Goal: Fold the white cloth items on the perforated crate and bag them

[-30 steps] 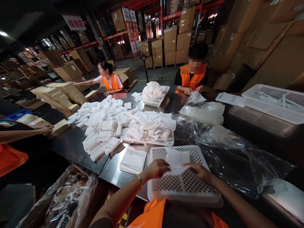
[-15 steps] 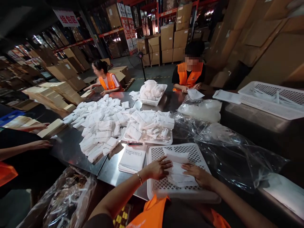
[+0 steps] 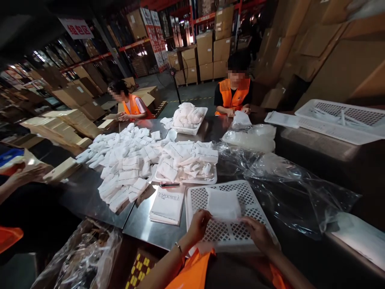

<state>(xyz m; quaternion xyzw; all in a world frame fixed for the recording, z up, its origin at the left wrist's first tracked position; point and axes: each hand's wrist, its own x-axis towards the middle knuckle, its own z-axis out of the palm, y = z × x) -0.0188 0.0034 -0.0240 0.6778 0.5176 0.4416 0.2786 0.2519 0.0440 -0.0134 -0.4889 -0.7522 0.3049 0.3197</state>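
One white bag (image 3: 223, 202), roughly square, thin and soft in texture, lay across the lattice top of a white plastic basket (image 3: 217, 233). The left hand (image 3: 199, 225) pinched its near left corner between bent fingers; the right hand (image 3: 258, 232) gripped its near right corner in the same way. The bag's contents could not be made out. The basket had rounded corners and diamond-shaped openings; its near edge was partly hidden by the forearms and an orange vest (image 3: 192, 271).

A flat stack of white sheets (image 3: 165, 208) with dark lettering lay left of the basket, on a smooth, shiny metal table (image 3: 144, 220). A slim dark tool (image 3: 169, 185) rested at its far edge; its exact type was unclear. Beyond stood a shallow white tray (image 3: 207, 182), its floor hidden under heaped packets, and beside it spread a loose pile of crumpled white packets (image 3: 123, 172). Clear, wrinkled plastic film (image 3: 288, 204) covered the surface to the right.

A second lattice basket (image 3: 337, 134) stood farther right. Two co-workers in orange vests sat across the table; a third was cut off by the left border. The shelves behind were dim and blurred.
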